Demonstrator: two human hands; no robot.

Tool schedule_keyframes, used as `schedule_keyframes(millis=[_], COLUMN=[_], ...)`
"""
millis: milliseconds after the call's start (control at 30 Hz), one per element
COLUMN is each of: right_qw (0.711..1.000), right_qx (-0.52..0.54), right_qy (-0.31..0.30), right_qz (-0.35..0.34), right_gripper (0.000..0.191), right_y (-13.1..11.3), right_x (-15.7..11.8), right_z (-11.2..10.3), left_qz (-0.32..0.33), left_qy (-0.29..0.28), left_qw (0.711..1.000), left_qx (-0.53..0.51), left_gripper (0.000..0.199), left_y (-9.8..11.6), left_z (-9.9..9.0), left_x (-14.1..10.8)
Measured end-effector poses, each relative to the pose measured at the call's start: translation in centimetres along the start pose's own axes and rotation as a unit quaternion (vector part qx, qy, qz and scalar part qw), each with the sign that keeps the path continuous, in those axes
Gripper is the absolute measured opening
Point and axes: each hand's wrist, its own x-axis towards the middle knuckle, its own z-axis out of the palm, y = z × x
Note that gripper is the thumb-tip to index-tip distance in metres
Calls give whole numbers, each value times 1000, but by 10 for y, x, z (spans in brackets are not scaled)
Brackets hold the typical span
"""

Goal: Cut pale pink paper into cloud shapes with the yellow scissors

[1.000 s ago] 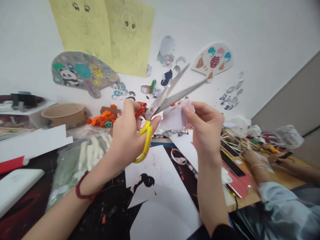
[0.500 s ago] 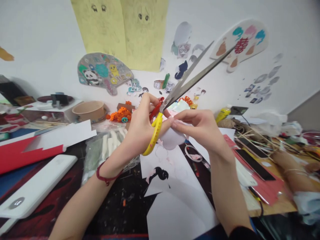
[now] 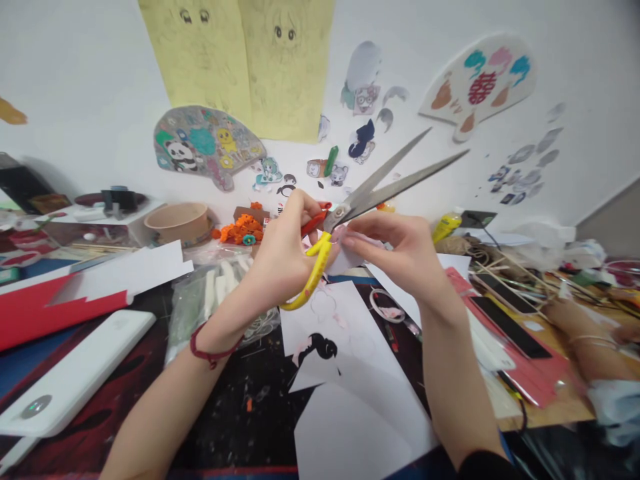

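My left hand (image 3: 287, 247) is closed round the scissors (image 3: 340, 212), which have one red and one yellow handle. Their long blades stand apart and point up to the right, above my other hand. With bent fingers, my right hand (image 3: 395, 247) pinches a small piece of paper (image 3: 345, 257), pale and partly pinkish. My fingers hide much of that piece. Below, a white sheet (image 3: 360, 340) carries faint drawn outlines and a black paper cutout (image 3: 320, 348) shaped like a head with dark hair.
At left lie a white power bank (image 3: 80, 373) and a red folder (image 3: 55, 307). A clear bag (image 3: 200, 300) holds white strips. Phones (image 3: 510, 327) lie at right, near another person's arm (image 3: 590, 333). Decorated fans (image 3: 210, 143) hang on the wall behind.
The scissors have tilted lower, and their blades have spread wider apart. The paper piece has shifted and turned, so less of it shows below my fingers.
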Motion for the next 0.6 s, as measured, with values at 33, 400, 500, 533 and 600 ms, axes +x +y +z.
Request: schedule_keyframes(millis=[33, 400, 500, 533, 600], right_qw=[1000, 999, 997, 997, 997], right_qx=[0, 48, 71, 76, 68], right_qy=[7, 0, -11, -4, 28], right_qz=[-4, -7, 0, 1, -2], right_gripper=[9, 34, 18, 18, 23], right_y=[0, 10, 13, 13, 13], right_x=[0, 5, 4, 3, 2], right_z=[1, 1, 2, 2, 0], left_qz=[2, 102, 114, 111, 102], left_qy=[2, 104, 97, 93, 91], left_qw=[1000, 984, 975, 972, 970], left_qx=[-3, -104, -166, -184, -200], left_gripper=[42, 48, 42, 40, 39], left_y=[0, -2, -5, -6, -7], left_z=[1, 13, 13, 13, 11], left_x=[0, -2, -2, -1, 0])
